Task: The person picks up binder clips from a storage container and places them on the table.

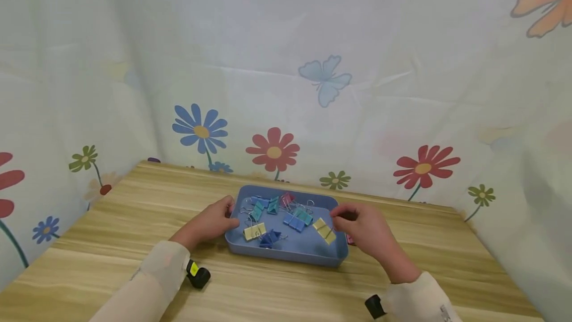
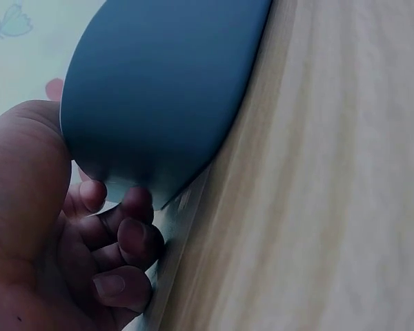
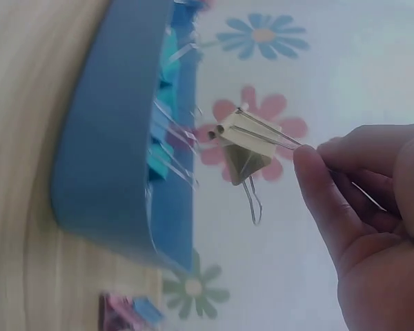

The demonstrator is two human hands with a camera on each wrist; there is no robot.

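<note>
Head view: the right hand pinches the right yellow clip by its wire, best kept firm; the left hand clamps the tray's left end.

Pale wood-grain tabletop is carrying a shallow rectangular blue tray (rounded corners, sitting base down), which is resting toward the far edge. Just beside the tray's right end, a small pink item is lying on the wood, showing a bit of blue too (blurred, can't identify). Grain streaks are running roughly side to side.
</note>
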